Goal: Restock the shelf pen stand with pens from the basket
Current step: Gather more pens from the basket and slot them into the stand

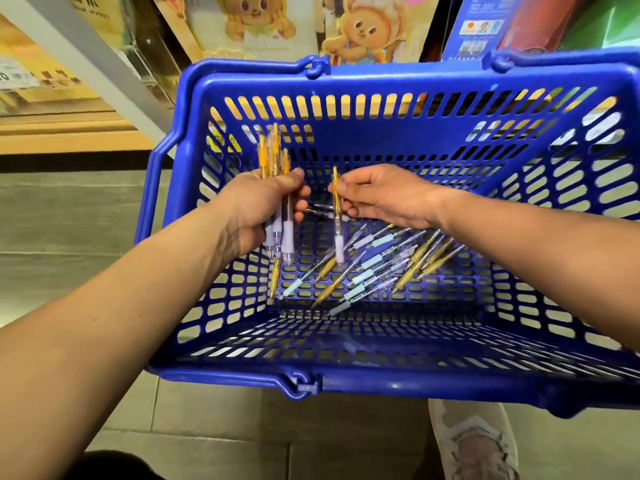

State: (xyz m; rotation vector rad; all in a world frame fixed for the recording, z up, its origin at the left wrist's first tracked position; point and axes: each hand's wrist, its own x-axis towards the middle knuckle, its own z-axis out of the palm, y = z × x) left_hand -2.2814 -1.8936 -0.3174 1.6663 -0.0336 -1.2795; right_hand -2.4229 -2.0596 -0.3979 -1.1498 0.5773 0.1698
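Two hands work inside one blue basket, gathering pens for the stand.

I see the basket point(398, 72) filling most of my view, its floor littered with loose pens point(374, 268). My left hand point(256, 209) is clenched round a bundle of pens point(281, 233), held upright. My right hand point(384, 199) pinches a single pen point(337, 237) just beside that bundle, as if to add it. I cannot pick out the shelf pen stand with any certainty. I judge the risk to be the bundle: it sits loosely fanned, so pushing in one more could let pens slide out and drop back into the basket or through its slots. The shelf label point(20, 77) is blurred, and the print on the blue box point(481, 29) is too small to read.
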